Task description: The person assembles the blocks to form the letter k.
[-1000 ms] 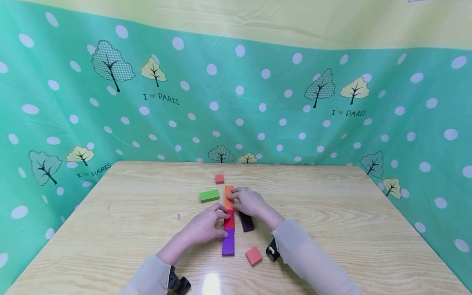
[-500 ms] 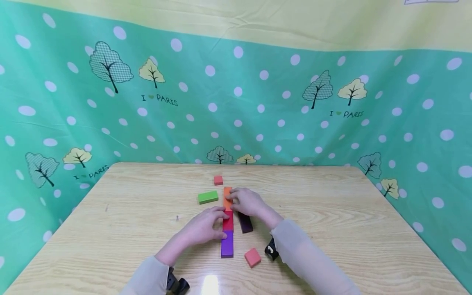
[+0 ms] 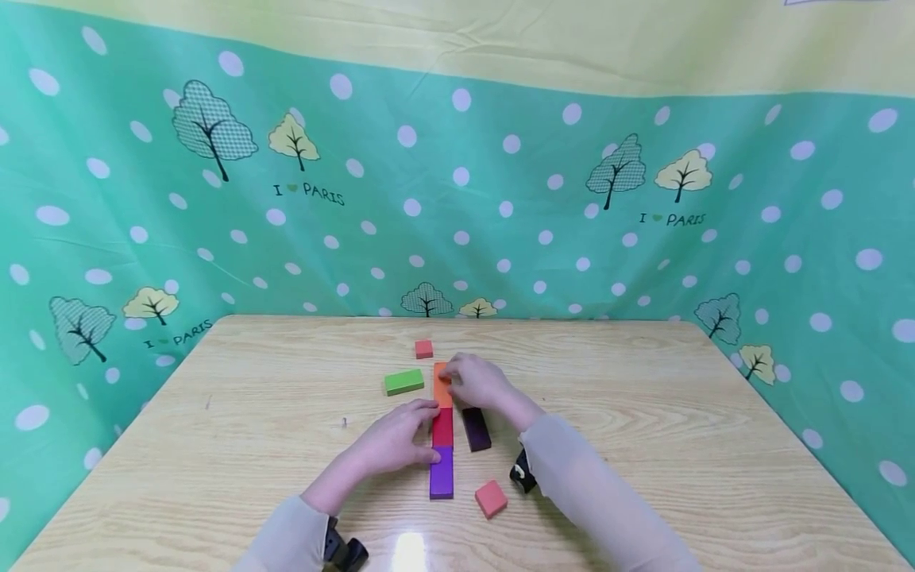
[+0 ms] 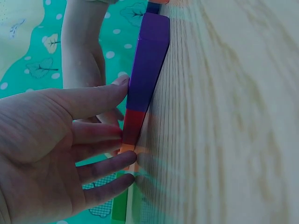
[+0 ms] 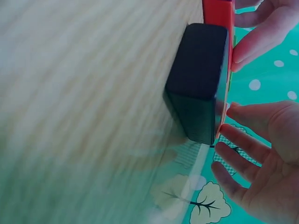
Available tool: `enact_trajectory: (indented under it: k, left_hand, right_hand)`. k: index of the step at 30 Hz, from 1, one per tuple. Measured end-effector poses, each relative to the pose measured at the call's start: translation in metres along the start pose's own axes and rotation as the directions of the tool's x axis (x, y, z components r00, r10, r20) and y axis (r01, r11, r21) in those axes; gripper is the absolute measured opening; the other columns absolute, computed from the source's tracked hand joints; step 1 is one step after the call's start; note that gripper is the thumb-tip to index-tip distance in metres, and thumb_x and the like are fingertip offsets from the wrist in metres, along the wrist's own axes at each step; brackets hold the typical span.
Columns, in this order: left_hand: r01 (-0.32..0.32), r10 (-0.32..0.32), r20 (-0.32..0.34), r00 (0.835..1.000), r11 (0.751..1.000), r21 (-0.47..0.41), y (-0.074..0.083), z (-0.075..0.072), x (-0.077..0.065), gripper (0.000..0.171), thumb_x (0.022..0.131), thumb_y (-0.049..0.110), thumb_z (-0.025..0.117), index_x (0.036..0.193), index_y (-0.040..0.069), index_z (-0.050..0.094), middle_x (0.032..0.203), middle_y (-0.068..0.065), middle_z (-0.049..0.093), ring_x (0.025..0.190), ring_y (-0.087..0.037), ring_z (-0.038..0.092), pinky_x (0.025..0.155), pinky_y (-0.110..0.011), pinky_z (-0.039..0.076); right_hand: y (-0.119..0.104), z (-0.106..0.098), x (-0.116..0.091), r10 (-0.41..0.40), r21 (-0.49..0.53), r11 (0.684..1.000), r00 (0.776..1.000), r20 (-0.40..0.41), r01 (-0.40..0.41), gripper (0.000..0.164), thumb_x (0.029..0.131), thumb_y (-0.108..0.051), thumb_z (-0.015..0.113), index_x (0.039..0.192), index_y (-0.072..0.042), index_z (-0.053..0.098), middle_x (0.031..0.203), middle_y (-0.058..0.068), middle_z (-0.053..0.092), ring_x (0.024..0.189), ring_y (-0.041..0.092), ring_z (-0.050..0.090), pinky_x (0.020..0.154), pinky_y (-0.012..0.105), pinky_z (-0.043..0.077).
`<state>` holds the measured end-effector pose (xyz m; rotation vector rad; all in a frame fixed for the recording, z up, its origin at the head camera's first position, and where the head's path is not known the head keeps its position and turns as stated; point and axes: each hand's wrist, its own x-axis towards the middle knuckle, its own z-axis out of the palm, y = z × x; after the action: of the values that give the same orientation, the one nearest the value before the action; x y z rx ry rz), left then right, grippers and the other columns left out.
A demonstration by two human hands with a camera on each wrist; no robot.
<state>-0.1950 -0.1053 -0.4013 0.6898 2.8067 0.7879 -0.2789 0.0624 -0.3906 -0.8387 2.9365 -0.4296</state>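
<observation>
Orange block (image 3: 441, 395) is sitting at 12 o'clock of the red block (image 3: 443, 429), probably light and stiff, so I'd be pinching its long sides, left hand (image 3: 396, 437) and right hand (image 3: 480, 384) both looking loosely spread.

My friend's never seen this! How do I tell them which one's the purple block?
On the wooden table, a straight line of three blocks runs front to back. The purple block is its near end, touching the red block. It's bright purple, unlike the nearly black block right of the line.
</observation>
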Motion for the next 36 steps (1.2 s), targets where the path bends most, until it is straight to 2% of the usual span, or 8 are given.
enact_trajectory:
  k: [5, 12, 23, 29, 36]
  left_hand:
    - [-0.010, 0.010, -0.004, 1.000, 1.000, 0.002, 0.000, 0.000, 0.000, 0.066, 0.074, 0.028, 0.074, 0.127, -0.002, 0.049, 0.134, -0.015, 0.046, 0.125, -0.033, 0.040, 0.103, -0.046, 0.036]
    - [-0.023, 0.023, -0.003, 1.000, 1.000, 0.012, -0.001, -0.001, 0.000, 0.065, 0.074, 0.028, 0.074, 0.126, -0.003, 0.050, 0.132, -0.016, 0.047, 0.124, -0.032, 0.042, 0.102, -0.045, 0.037]
    - [-0.037, 0.038, -0.008, 0.999, 0.999, 0.020, 0.000, -0.002, -0.001, 0.064, 0.073, 0.027, 0.075, 0.124, -0.004, 0.051, 0.129, -0.016, 0.049, 0.121, -0.031, 0.045, 0.100, -0.044, 0.038]
    - [-0.045, 0.046, -0.006, 0.999, 0.999, 0.019, 0.000, -0.002, -0.001, 0.065, 0.072, 0.027, 0.075, 0.124, -0.004, 0.051, 0.129, -0.016, 0.049, 0.120, -0.031, 0.045, 0.100, -0.044, 0.039]
    - [-0.054, 0.054, -0.005, 0.999, 0.998, 0.018, 0.000, -0.002, 0.000, 0.064, 0.072, 0.027, 0.075, 0.124, -0.004, 0.052, 0.128, -0.015, 0.049, 0.119, -0.031, 0.046, 0.100, -0.043, 0.039]
  right_hand:
    - [-0.004, 0.000, 0.006, 0.007, -0.041, 0.999, 1.000, -0.017, -0.008, 0.025, 0.088, -0.014, 0.057, 0.110, -0.016, 0.067, 0.109, 0.001, 0.061, 0.102, 0.017, 0.057, 0.084, 0.033, 0.050]
    - [-0.006, 0.001, 0.010, -0.013, -0.088, 0.996, 1.000, 0.011, 0.013, 0.025, 0.086, -0.014, 0.059, 0.109, -0.018, 0.068, 0.109, 0.000, 0.059, 0.095, 0.015, 0.058, 0.078, 0.030, 0.051]
    - [-0.009, 0.001, 0.011, -0.008, -0.079, 0.997, 1.000, -0.007, 0.008, 0.022, 0.085, -0.015, 0.060, 0.105, -0.017, 0.070, 0.107, 0.000, 0.060, 0.097, 0.016, 0.058, 0.080, 0.031, 0.051]
    - [-0.008, 0.001, 0.015, -0.009, -0.087, 0.996, 0.999, -0.042, 0.006, 0.018, 0.086, -0.015, 0.060, 0.100, -0.018, 0.071, 0.102, -0.001, 0.061, 0.096, 0.017, 0.059, 0.080, 0.032, 0.051]
    - [-0.007, 0.004, 0.025, 0.007, -0.104, 0.994, 0.998, -0.067, -0.014, 0.022, 0.089, -0.014, 0.055, 0.106, -0.016, 0.068, 0.105, 0.001, 0.060, 0.100, 0.019, 0.058, 0.084, 0.033, 0.050]
